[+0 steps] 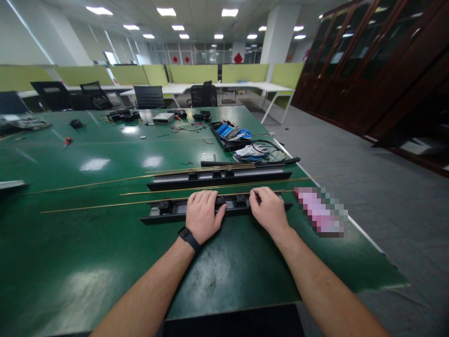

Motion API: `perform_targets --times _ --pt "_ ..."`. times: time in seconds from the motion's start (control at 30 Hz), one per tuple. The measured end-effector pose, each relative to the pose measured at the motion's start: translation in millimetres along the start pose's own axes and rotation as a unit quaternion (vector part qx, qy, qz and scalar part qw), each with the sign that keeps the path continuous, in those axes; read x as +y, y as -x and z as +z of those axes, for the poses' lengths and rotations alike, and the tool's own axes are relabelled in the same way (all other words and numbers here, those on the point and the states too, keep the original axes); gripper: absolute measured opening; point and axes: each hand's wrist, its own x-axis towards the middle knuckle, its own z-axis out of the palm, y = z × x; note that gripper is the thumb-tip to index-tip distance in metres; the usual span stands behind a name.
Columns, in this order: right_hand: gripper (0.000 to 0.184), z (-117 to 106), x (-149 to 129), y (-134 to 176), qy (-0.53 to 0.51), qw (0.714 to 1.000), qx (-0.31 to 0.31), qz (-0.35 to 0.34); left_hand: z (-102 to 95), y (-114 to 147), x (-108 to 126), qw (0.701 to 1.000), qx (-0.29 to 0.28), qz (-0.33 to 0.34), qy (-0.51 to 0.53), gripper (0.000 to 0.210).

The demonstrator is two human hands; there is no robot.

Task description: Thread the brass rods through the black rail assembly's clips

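Observation:
A black channel-shaped rail [170,217] with dark blocks inside lies across the green table in front of me. My left hand [202,215], with a dark band on its wrist, is closed over the middle of this rail, fingers across its far side and thumb near its front edge. A long thin brass rod [105,205] runs along the rail's far side and passes under both hands. Toward the rail's right end, my right hand [269,209] is closed in a pinch at the rod; its fingertips are partly hidden. A second, similar rail [242,178] lies just beyond, with brass rods [196,169] along its back.
A pixelated pink item [321,213] lies right of the rails near the table edge. Farther back are a black tray [224,142] with blue items, white gloves [250,152], a black cable [273,145] and a white box [163,118]. The green table [87,252] extends left.

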Motion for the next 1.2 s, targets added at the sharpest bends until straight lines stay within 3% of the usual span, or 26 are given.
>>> perform_targets --times 0.1,0.3,0.53,0.77,1.0,1.2 --pt "0.022 -1 -4 0 -0.026 0.999 -0.017 -0.015 0.1 0 0 1.0 0.0 0.0 -0.001 0.037" --pt "0.023 -4 6 -3 0.049 0.997 0.024 0.054 -0.3 0 1 1.0 -0.005 -0.002 0.001 0.037" --pt "0.023 -3 -5 1 -0.03 0.999 -0.016 -0.022 0.4 0 1 1.0 -0.008 -0.008 0.0 0.038" --pt "0.027 -4 5 -3 0.084 0.993 0.012 0.077 -0.2 0 1 1.0 -0.011 -0.009 0.004 0.038" --pt "0.027 -2 -6 1 -0.021 0.999 -0.023 -0.006 0.1 0 1 1.0 -0.01 -0.01 0.005 0.038" --pt "0.028 -3 3 -2 0.043 0.997 0.005 0.062 0.1 1 1 1.0 -0.011 -0.007 0.001 0.037"
